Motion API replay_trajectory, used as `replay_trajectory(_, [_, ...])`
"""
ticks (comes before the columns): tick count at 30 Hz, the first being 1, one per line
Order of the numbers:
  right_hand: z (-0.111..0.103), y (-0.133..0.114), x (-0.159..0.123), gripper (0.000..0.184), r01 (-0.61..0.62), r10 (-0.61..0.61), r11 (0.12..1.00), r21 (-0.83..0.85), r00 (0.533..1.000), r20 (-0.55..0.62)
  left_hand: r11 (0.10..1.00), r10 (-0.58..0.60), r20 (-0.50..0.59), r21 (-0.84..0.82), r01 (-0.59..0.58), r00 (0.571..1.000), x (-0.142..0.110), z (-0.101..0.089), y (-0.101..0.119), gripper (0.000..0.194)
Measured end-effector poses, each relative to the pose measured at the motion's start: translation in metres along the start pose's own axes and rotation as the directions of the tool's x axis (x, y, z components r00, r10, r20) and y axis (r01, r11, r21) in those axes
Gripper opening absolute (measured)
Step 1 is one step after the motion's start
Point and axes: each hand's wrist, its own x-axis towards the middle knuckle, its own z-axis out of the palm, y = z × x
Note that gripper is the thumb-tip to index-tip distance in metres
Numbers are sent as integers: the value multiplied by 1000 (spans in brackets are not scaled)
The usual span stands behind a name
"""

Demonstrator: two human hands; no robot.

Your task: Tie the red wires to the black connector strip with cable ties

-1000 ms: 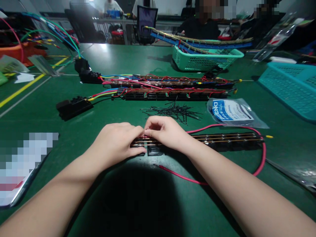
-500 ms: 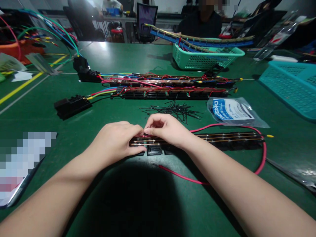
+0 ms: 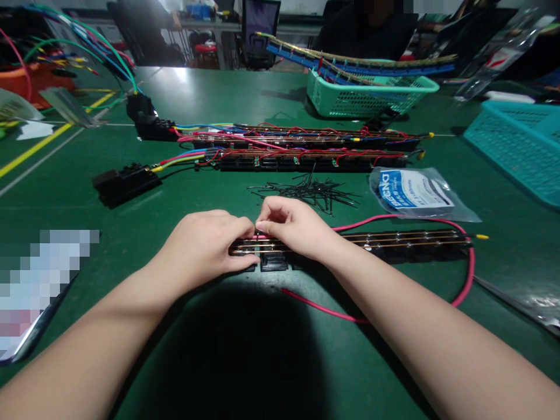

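Observation:
A black segmented strip with thin copper rods [image 3: 420,245] lies across the table in front of me. My left hand [image 3: 214,242] is closed around its left end, thumb on the near side and fingers on the far side. Against those fingertips, my right hand [image 3: 291,227] pinches a thin black cable tie at the strip's far edge; most of the tie is hidden. A red cable [image 3: 470,274] runs along the strip under my fingers, loops round the right end and comes back to a loose end on the near side. Loose black cable ties [image 3: 312,192] lie heaped just beyond my hands.
Two wired strips [image 3: 306,160] with black connector blocks [image 3: 126,184] lie farther back. A clear bag with a blue label [image 3: 422,192] is right of the ties. Green baskets [image 3: 371,99] stand behind and to the right. A blurred-out flat object [image 3: 44,286] lies left; a person sits opposite.
The view has shifted slightly. Both hands keep almost the same place and grip on the strip, fingertips still together at its far edge.

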Motion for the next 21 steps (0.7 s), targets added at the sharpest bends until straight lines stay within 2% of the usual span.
replay_trajectory(11, [0, 0, 0, 13, -33, 34, 999, 37, 999, -24, 1000, -12, 14, 21, 12, 1000, 0, -1, 2, 29])
replay_trajectory(21, [0, 0, -1, 14, -24, 24, 999, -31, 1000, -9, 999, -20, 46, -25, 21, 999, 1, 0, 2, 34])
